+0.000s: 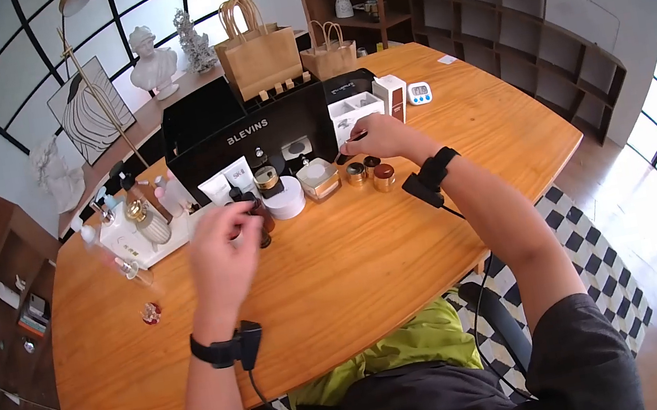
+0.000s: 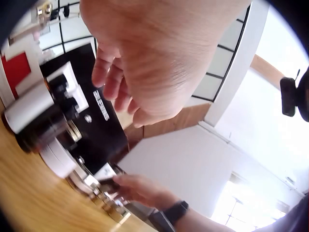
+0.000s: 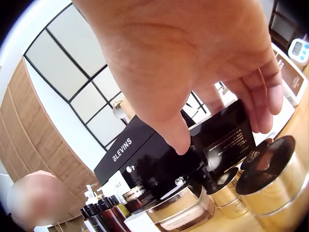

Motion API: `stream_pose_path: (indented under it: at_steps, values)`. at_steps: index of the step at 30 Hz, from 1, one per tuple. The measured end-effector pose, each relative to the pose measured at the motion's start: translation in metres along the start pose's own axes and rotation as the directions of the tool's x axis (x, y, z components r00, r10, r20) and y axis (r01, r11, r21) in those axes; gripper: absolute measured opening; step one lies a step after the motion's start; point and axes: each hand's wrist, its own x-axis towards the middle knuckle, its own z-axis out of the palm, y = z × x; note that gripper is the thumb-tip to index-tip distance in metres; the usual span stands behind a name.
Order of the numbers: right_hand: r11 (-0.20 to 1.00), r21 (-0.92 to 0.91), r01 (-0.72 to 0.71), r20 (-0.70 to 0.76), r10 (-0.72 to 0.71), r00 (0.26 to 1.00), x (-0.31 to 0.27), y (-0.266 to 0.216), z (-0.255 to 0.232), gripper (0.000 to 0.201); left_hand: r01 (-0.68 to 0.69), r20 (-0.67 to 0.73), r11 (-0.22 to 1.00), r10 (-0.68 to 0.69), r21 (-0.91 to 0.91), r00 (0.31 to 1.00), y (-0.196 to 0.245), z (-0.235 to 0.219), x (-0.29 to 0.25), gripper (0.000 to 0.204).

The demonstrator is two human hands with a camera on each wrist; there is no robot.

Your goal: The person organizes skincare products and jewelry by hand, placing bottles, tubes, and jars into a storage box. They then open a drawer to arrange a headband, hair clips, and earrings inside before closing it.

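Observation:
My right hand (image 1: pixel 387 139) pinches a small flat black box (image 3: pixel 224 142) with fine print, thumb on one side and fingers on the other. Gold-sided jars (image 3: pixel 270 179) with dark lids stand just below it. A square glass jar (image 1: pixel 318 179) with a pale lid is to the left of that hand. My left hand (image 1: pixel 222 253) hovers near dark bottles (image 1: pixel 261 216), fingers loosely bent; in the left wrist view nothing lies in its palm. Beside the bottles is a round white jar (image 1: pixel 284 199), with a dark gold-banded jar (image 1: pixel 268 182) above it.
A black BLEVINS case (image 1: pixel 247 136) stands behind the cosmetics. Pump bottles and a white tray (image 1: pixel 167 251) are at left. Paper bags (image 1: pixel 261 60) stand behind; a white timer (image 1: pixel 419 93) and a brown-and-white box (image 1: pixel 391 97) are at right. A small red item (image 1: pixel 151 313) lies front left.

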Motion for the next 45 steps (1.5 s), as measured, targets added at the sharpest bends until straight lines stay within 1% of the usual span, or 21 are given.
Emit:
stream_pose_path:
  at_steps: [2, 4, 5, 7, 8, 10, 12, 15, 18, 26, 28, 29, 32, 34, 36, 37, 38, 40, 42, 44, 45]
  values:
    - [1.0, 0.013, 0.013, 0.006, -0.013, 1.0, -0.004, 0.0, 0.004, 0.066, -0.129, 0.19, 0.988, 0.111, 0.086, 0.975, 0.023, 0.025, 0.001, 0.035]
    - [1.0, 0.023, 0.013, -0.028, -0.013, 1.0, -0.008, 0.005, 0.008, 0.066, -0.22, 0.383, 0.972, 0.175, 0.077, 0.907, 0.036, 0.053, 0.003, 0.05]
    - [0.997, 0.077, -0.008, -0.023, 0.01, 1.0, -0.009, 0.009, 0.009, 0.066, -0.213, 0.376, 0.974, 0.17, 0.077, 0.911, 0.036, 0.068, 0.003, 0.05]
    - [0.994, 0.101, -0.027, -0.035, 0.031, 0.999, -0.021, 0.007, 0.005, 0.066, -0.247, 0.508, 0.955, 0.133, 0.163, 0.851, 0.032, 0.097, 0.004, 0.069]
    - [0.99, 0.132, -0.048, -0.052, 0.056, 0.997, -0.024, 0.007, 0.002, 0.067, -0.241, 0.503, 0.957, 0.13, 0.163, 0.855, 0.033, 0.106, 0.006, 0.069]
    - [0.984, 0.173, -0.05, -0.024, 0.055, 0.998, -0.017, 0.02, 0.005, 0.067, -0.256, 0.562, 0.924, 0.056, 0.284, 0.825, 0.031, 0.12, 0.011, 0.08]
    - [0.98, 0.199, -0.005, -0.115, 0.028, 0.993, -0.02, 0.031, 0.007, 0.067, -0.237, 0.561, 0.915, 0.014, 0.326, 0.828, 0.032, 0.127, 0.014, 0.082]
    - [0.978, 0.21, 0.006, -0.154, 0.027, 0.988, -0.021, 0.038, 0.007, 0.066, -0.204, 0.56, 0.907, -0.041, 0.368, 0.828, 0.028, 0.132, 0.016, 0.085]
    - [0.945, 0.327, 0.014, -0.158, 0.04, 0.987, -0.024, 0.035, 0.008, 0.064, -0.186, 0.554, 0.913, -0.051, 0.363, 0.831, 0.023, 0.133, 0.015, 0.086]
    - [0.923, 0.384, 0.008, -0.142, 0.051, 0.988, -0.029, 0.032, 0.013, 0.063, -0.194, 0.549, 0.906, -0.048, 0.376, 0.835, 0.024, 0.127, 0.016, 0.085]
    - [0.943, 0.314, 0.111, -0.302, -0.011, 0.953, -0.027, 0.034, 0.019, 0.06, -0.202, 0.55, 0.904, -0.043, 0.377, 0.834, 0.025, 0.126, 0.015, 0.084]
    - [0.943, 0.312, 0.115, -0.304, -0.015, 0.953, -0.031, 0.028, 0.017, 0.06, -0.201, 0.546, 0.904, -0.042, 0.378, 0.836, 0.024, 0.125, 0.015, 0.084]
    - [0.864, 0.477, 0.159, -0.336, 0.012, 0.942, -0.056, -0.008, 0.009, 0.06, -0.202, 0.523, 0.921, -0.003, 0.334, 0.852, 0.021, 0.121, 0.014, 0.084]
    - [0.812, 0.542, 0.218, -0.31, -0.049, 0.95, -0.075, -0.026, 0.011, 0.06, -0.149, 0.371, 0.982, 0.097, 0.113, 0.924, 0.028, 0.108, 0.013, 0.083]
    - [0.821, 0.54, 0.183, -0.253, -0.049, 0.966, -0.091, -0.038, 0.018, 0.06, -0.152, 0.227, 0.988, 0.15, -0.008, 0.962, 0.035, 0.098, 0.013, 0.085]
    - [0.819, 0.546, 0.175, -0.196, -0.078, 0.977, -0.097, -0.041, 0.024, 0.061, -0.122, 0.178, 0.992, 0.127, -0.042, 0.976, 0.041, 0.09, 0.014, 0.081]
    - [0.817, 0.551, 0.17, -0.141, -0.11, 0.984, -0.102, -0.046, 0.029, 0.061, -0.121, 0.178, 0.992, 0.127, -0.042, 0.976, 0.043, 0.084, 0.013, 0.081]
    - [0.814, 0.545, 0.2, -0.128, -0.155, 0.98, -0.116, -0.061, 0.035, 0.061, -0.054, 0.244, 0.994, 0.077, -0.099, 0.967, 0.04, 0.072, 0.01, 0.073]
    - [0.723, 0.674, 0.15, 0.084, -0.277, 0.957, -0.128, -0.075, 0.037, 0.061, -0.086, 0.282, 0.993, 0.106, -0.081, 0.953, 0.033, 0.062, 0.007, 0.068]
    - [0.736, 0.659, 0.158, 0.119, -0.309, 0.944, -0.136, -0.083, 0.039, 0.061, 0.214, 0.535, 0.964, -0.1, -0.155, 0.839, 0.032, 0.052, 0.002, 0.07]
    - [0.763, 0.622, 0.175, 0.125, -0.317, 0.94, -0.139, -0.085, 0.041, 0.062, 0.196, 0.553, 0.972, -0.094, -0.129, 0.828, 0.03, 0.049, -0.001, 0.074]
